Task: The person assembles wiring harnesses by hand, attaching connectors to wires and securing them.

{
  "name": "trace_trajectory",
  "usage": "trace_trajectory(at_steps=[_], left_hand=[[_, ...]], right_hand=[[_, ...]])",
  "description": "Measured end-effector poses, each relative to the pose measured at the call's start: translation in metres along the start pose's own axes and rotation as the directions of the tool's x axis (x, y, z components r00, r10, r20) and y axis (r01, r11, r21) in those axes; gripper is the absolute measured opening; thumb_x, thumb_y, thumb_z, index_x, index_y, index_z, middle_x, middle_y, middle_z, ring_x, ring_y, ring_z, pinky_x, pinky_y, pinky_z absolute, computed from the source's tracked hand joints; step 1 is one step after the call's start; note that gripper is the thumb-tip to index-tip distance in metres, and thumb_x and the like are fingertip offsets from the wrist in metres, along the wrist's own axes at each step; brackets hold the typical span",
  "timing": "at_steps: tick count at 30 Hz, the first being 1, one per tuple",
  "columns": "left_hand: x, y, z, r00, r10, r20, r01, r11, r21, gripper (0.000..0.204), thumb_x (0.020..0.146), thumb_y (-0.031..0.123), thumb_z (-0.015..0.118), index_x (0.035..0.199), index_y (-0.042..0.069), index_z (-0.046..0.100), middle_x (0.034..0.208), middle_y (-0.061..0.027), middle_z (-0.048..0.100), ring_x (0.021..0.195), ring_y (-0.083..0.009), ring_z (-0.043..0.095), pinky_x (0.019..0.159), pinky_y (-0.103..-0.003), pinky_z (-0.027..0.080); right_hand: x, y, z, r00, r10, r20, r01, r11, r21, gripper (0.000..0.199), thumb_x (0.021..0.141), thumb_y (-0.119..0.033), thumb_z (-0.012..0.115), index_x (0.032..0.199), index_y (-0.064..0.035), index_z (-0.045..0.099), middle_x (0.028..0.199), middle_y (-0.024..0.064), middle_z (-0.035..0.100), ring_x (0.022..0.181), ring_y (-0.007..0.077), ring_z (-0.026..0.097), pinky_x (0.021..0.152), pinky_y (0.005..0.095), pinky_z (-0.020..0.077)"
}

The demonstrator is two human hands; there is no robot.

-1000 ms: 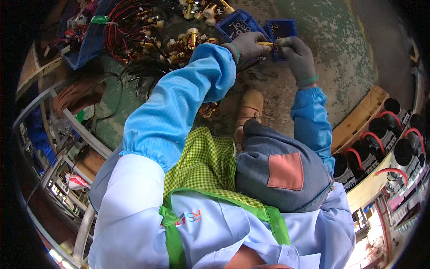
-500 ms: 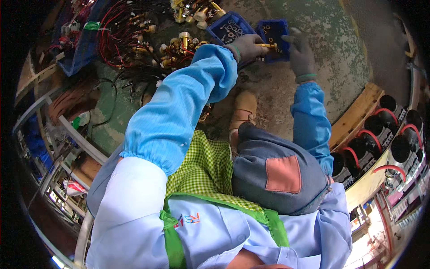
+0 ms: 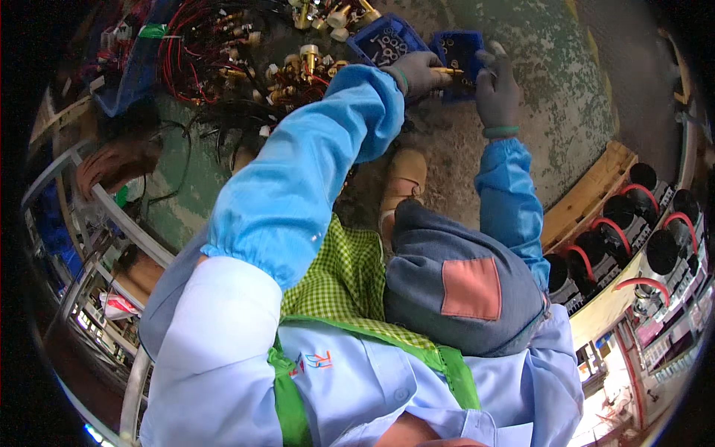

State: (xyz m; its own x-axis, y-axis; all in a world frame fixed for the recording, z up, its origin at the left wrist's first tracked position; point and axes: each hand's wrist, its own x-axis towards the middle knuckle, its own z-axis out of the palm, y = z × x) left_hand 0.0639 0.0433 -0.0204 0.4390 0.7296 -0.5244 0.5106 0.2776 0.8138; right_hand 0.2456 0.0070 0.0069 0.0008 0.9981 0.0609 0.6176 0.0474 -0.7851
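Observation:
My left hand (image 3: 418,73), in a grey glove and blue sleeve, is closed on a slim brass fitting (image 3: 450,71) that points right. Just right of the fitting's tip is my gloved right hand (image 3: 497,97), its fingers raised, partly bent and apart; I make out nothing held in them. Beneath the fitting lies a blue bin (image 3: 468,41) with a few small rings in it. Another blue bin (image 3: 363,46), holding several pale metal rings or nuts, stands left of it, partly covered by my left hand.
Brass valves (image 3: 309,59) with wires crowd the floor at upper left, beside a large blue crate (image 3: 123,82). A metal frame (image 3: 123,212) stands at left. At right are a wooden plank (image 3: 588,197) and several black cylindrical parts with red tubes (image 3: 618,216).
My left hand has shifted slightly right with the brass fitting. The right hand's fingers have bent and drawn back a little from over the bin.

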Motion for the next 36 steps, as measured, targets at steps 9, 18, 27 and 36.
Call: trace_trajectory(at_steps=[9,18,27,36], left_hand=[[-0.047,-0.017,-0.050,0.970,0.058,0.234,-0.116,0.964,0.239,0.076,0.075,0.047,0.066,0.124,-0.004,0.040,0.106,-0.0215,0.055,0.099,-0.0326,0.056,0.085,-0.044,0.044],[-0.103,-0.032,-0.087,0.908,-0.376,0.187,0.403,0.658,-0.636,0.042,0.089,0.036,0.054,0.117,0.006,0.046,0.097,-0.0055,0.055,0.064,-0.0059,0.048,0.046,-0.016,0.042],[-0.069,-0.022,-0.064,0.888,-0.416,0.196,0.444,0.663,-0.603,0.044,0.089,0.049,0.044,0.102,0.007,0.050,0.078,-0.0039,0.049,0.049,-0.0060,0.043,0.035,-0.015,0.034],[-0.055,-0.035,-0.071,0.964,0.263,-0.044,-0.265,0.962,-0.063,0.057,0.087,0.051,0.051,0.119,0.003,0.048,0.099,-0.0103,0.057,0.088,-0.0198,0.057,0.078,-0.033,0.048]], right_hand=[[-0.013,-0.005,0.013,0.654,0.430,0.623,-0.709,0.635,0.307,0.043,0.089,-0.038,0.054,0.113,-0.0027,0.055,0.088,0.0050,0.058,0.072,0.0136,0.054,0.061,0.0293,0.0450],[-0.082,-0.002,0.053,0.610,0.446,0.655,-0.530,0.844,-0.081,0.044,0.087,-0.037,0.058,0.115,-0.0030,0.056,0.096,0.0136,0.063,0.075,0.0186,0.061,0.063,0.0347,0.0497],[-0.008,-0.057,0.054,0.881,-0.108,0.461,-0.041,0.953,0.302,0.035,0.086,-0.027,0.060,0.115,-0.0076,0.055,0.106,0.0146,0.060,0.092,0.0304,0.061,0.076,0.0388,0.0515],[0.018,-0.044,0.060,0.875,-0.106,0.472,0.065,0.993,0.102,0.037,0.083,-0.032,0.064,0.108,-0.0062,0.059,0.095,0.0149,0.064,0.085,0.0284,0.063,0.072,0.0379,0.0521]])
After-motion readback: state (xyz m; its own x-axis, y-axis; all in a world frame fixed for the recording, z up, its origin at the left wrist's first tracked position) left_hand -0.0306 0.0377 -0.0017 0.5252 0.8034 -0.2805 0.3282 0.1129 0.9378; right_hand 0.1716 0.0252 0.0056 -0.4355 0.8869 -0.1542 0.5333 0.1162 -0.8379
